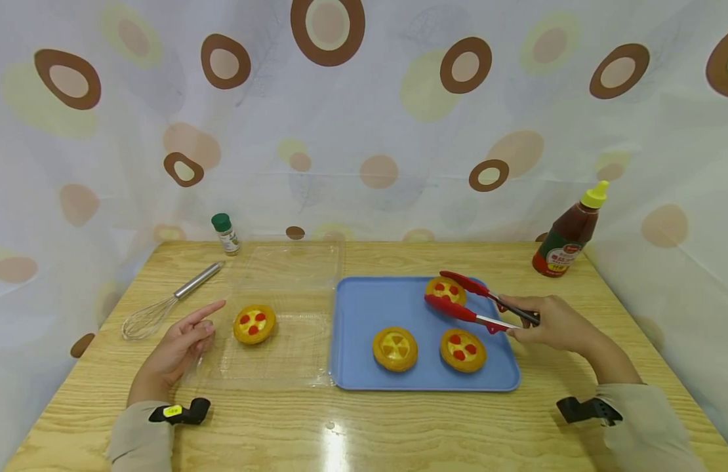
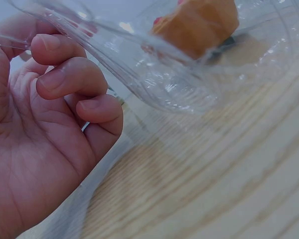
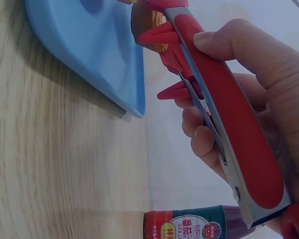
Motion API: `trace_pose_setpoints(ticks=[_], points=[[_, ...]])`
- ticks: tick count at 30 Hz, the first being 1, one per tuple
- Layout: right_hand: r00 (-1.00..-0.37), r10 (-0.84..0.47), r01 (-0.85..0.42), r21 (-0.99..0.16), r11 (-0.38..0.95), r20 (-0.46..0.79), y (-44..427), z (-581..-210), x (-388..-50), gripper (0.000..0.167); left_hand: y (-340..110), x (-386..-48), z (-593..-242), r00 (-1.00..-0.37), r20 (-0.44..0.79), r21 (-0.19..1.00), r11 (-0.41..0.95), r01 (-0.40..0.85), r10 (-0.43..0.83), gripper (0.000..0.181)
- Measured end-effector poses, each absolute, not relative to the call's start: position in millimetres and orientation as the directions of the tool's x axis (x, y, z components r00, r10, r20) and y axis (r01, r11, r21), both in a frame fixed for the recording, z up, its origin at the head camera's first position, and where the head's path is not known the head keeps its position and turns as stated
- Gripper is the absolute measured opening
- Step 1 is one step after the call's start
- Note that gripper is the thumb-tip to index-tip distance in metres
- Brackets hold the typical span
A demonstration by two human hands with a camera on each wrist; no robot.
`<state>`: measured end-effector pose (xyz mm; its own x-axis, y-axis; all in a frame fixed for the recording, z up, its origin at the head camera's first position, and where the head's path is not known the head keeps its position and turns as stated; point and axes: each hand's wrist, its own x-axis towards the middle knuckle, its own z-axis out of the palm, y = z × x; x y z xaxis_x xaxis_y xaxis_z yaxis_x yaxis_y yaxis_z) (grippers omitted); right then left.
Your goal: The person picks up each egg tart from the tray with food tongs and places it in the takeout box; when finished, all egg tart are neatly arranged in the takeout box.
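My right hand grips the red-tipped tongs, its thumb on the red handle in the right wrist view. The tongs' red tips lie on either side of an egg tart with red spots, at the back of the blue tray. Two more tarts sit nearer the tray's front: a plain-topped tart and a red-spotted tart. At the left, my left hand holds the wall of the clear plastic container, index finger extended, other fingers curled. Inside stands another red-spotted tart.
A whisk lies left of the container. Behind it stands a green-capped seasoning jar. A ketchup bottle stands at the back right. The container's lid is folded back towards the patterned curtain.
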<state>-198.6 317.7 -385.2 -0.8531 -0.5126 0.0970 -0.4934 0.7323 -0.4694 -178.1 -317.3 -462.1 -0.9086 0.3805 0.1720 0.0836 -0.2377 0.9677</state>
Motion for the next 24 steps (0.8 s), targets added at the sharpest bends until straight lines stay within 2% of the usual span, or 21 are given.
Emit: trace_pose_setpoints(ticks=[8,18,24], points=[[-0.861,-0.504,-0.472,-0.482,0.738,0.072,313,-381,-201,0.060,-315,-179,-461,-0.901,0.186,0.965,-0.246,0.092,0.391,0.050],[-0.816,-0.564,-0.546,-0.486,0.683,0.126,295,-374,-201,0.056,-316,-178,-462,-0.895,0.198,0.961,-0.260,0.097,0.399,0.050],[-0.815,-0.566,-0.547,-0.481,0.685,0.122,281,-367,-200,0.057,-317,-178,-463,-0.895,0.203,0.959,-0.264,0.100,0.398,0.049]])
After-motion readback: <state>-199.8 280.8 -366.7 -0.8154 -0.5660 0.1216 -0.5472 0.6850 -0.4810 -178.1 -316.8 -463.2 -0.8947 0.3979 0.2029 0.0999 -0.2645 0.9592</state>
